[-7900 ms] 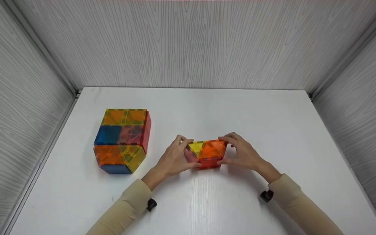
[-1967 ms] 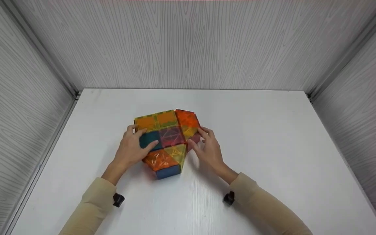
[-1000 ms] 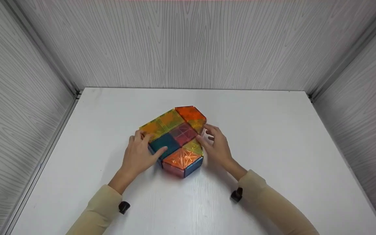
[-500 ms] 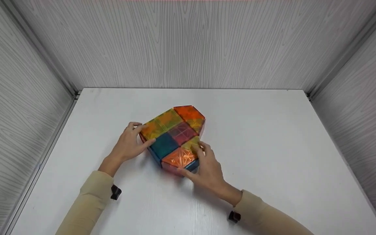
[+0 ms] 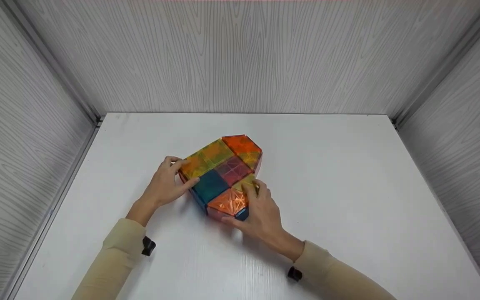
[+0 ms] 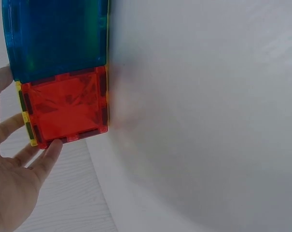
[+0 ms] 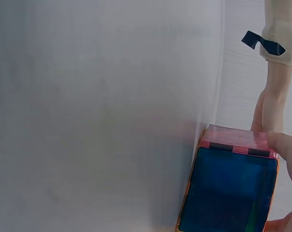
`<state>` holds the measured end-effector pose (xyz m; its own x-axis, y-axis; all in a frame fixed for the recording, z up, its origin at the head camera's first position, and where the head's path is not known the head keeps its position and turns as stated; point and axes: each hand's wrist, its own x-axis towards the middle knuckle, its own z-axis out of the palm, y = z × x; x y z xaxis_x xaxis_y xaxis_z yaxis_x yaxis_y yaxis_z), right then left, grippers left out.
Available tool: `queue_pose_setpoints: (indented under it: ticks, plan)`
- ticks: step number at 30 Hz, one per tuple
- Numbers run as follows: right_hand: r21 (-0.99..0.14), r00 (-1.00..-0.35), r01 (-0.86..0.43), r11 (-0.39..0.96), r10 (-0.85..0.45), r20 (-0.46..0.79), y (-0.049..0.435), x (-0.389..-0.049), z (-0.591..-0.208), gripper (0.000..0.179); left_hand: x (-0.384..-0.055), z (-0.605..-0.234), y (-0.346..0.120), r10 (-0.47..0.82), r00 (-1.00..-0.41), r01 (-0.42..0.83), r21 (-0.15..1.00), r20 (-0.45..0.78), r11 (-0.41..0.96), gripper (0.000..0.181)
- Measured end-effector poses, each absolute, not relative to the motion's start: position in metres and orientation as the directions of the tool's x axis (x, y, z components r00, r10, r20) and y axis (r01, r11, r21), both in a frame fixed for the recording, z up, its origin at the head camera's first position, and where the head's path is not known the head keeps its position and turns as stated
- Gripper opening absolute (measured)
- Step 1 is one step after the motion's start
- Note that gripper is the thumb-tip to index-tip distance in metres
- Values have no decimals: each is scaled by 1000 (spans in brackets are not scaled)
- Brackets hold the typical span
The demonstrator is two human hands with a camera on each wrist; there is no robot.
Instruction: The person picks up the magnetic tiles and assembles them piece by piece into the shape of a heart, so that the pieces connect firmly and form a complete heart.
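A heart-like block built of translucent magnetic tiles (image 5: 211, 185) lies flat on the white table, with yellow, orange, blue and red tiles on top. My left hand (image 5: 161, 185) holds its left corner, thumb near the blue top tile and fingers at the far side. In the left wrist view, fingertips touch the edges beside a red side tile (image 6: 66, 106). My right hand (image 5: 265, 214) spans the block's near end, thumb at the front and fingers over the yellow triangle. The right wrist view shows a blue side tile (image 7: 228, 188) beside that hand. The block's underside is hidden.
The white table (image 5: 340, 179) extends around the block. Grey wood-grain panels (image 5: 240, 54) stand at its back and both sides. A small black device (image 5: 148, 246) sits at the left wrist, and another black device (image 5: 294, 273) at the right.
Two separate tile pieces are now joined into one block, which has turned on the table. Lately, my right hand has moved from its right side to the near end; the left shifted slightly left.
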<state>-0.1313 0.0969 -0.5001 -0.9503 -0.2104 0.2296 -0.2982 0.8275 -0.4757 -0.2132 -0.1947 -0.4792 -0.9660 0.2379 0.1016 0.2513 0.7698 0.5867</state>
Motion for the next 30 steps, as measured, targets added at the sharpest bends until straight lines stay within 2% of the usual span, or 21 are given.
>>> queue_pose_setpoints:
  ticks: [10,18,24,30]
  plan:
    - [-543,-953,-299,785,-216,212,140,-138,-493,94,-192,-479,-176,219,-969,247,557,118,793,69]
    - [-556,-952,-292,779,-181,246,179,-149,-488,70,-177,-480,-151,215,-965,263,571,151,778,62]
    - [-549,-956,-276,789,-166,242,207,-161,-488,62,-162,-481,-129,215,-963,270,572,164,775,57]
    - [-558,-952,-283,780,-158,262,229,-175,-490,59,-151,-480,-115,267,-947,321,566,179,760,55]
